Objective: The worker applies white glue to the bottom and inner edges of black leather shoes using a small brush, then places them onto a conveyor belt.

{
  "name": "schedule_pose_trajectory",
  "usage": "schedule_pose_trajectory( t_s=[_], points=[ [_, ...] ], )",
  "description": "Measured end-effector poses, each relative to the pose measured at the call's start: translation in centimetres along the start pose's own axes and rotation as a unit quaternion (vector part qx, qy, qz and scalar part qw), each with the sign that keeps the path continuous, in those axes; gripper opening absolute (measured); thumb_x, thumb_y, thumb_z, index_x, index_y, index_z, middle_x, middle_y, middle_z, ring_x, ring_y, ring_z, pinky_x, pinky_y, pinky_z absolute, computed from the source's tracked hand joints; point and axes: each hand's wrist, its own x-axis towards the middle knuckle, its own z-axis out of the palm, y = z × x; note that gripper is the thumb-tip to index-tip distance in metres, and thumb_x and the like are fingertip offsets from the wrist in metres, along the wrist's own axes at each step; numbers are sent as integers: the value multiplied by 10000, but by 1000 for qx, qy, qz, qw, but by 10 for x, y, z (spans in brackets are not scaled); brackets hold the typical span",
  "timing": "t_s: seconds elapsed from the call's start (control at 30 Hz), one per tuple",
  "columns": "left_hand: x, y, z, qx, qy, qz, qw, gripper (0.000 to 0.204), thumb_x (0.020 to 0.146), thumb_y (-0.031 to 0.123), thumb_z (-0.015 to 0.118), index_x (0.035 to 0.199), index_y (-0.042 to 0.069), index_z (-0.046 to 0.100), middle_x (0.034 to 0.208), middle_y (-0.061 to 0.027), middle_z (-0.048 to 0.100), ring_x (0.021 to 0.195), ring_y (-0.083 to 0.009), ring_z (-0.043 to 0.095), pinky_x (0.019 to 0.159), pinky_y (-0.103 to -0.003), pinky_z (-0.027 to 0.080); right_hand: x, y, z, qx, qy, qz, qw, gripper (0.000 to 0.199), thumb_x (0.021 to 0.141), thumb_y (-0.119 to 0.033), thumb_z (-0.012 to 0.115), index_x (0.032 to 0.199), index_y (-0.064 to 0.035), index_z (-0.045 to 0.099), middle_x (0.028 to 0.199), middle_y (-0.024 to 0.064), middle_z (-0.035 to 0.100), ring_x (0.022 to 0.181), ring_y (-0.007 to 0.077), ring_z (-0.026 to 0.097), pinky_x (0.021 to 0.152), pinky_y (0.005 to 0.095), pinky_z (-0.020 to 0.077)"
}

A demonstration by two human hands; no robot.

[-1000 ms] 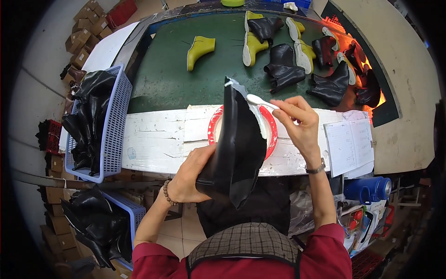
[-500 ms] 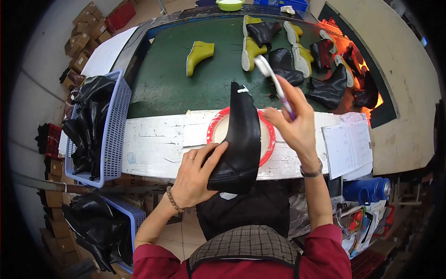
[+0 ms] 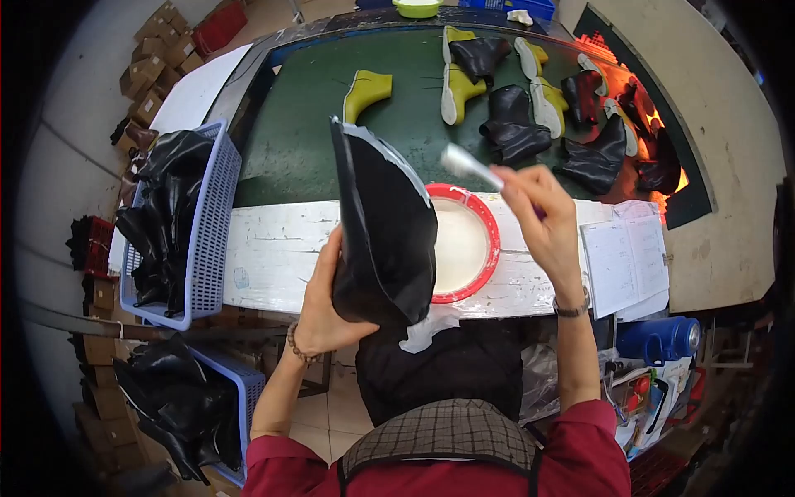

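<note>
A green belt [image 3: 290, 141] lies past the white counter [image 3: 269, 257], a blue basket [image 3: 206, 240] to its left. The left hand [image 3: 321, 313], half-curled, cups the black upper [image 3: 381, 224] beside the bowl [image 3: 494, 243]; I'd hold it steady. The right hand [image 3: 542, 219] pinches the brush [image 3: 476, 168], clear of it; light, even strokes along the whitened rim [image 3: 392, 157] would suit.
</note>
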Motion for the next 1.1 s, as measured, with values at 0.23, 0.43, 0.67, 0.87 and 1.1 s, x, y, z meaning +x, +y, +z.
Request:
schedule_pose_trajectory(
  t_s=[0.23, 0.43, 0.67, 0.87, 1.1],
  points=[
    [9, -5, -3, 15, 30, 60, 998, 1236, 608, 165, 967, 1595, -16, 245, 1533, -224, 447, 1396, -342, 499, 1140, -410, 413, -21, -1, 9, 18, -30, 29, 999, 218, 878, -43, 795, 1096, -49, 798, 889, 29, 655, 717, 71, 571, 589, 212, 424],
    [27, 4, 2, 67, 123, 124, 982, 1066, 665, 140, 947, 1529, -33, 345, 1418, -217, 527, 1266, -346, 573, 1059, -409, 462, -34, -1, 0, 54, -114, -30, 992, 169, 834, -55, 827, 1001, -38, 805, 860, 32, 682, 705, 86, 600, 564, 230, 447],
    [34, 4, -1, 137, 87, 167, 972, 963, 640, 124, 947, 1456, -27, 457, 1365, -196, 568, 1224, -354, 571, 1030, -416, 453, -3, 2, 2, -16, 16, -51, 998, 183, 827, -49, 829, 1009, -57, 809, 843, 48, 675, 699, 113, 616, 576, 245, 469],
    [39, -38, -12, 188, 179, 245, 934, 968, 720, 173, 930, 1482, -22, 365, 1373, -252, 523, 1214, -397, 566, 1026, -452, 452, -20, -9, 1, -3, -55, -132, 990, 231, 768, -30, 857, 992, -58, 810, 865, 59, 678, 722, 146, 648, 590, 269, 491],
    [44, -118, -14, 250, 264, 317, 876, 929, 769, 238, 895, 1498, -15, 378, 1463, -268, 475, 1330, -416, 523, 1085, -471, 433, -44, -24, 4, 37, -80, -79, 993, 226, 768, -31, 855, 989, -48, 811, 855, 53, 671, 702, 139, 639, 578, 263, 480]
  ],
)
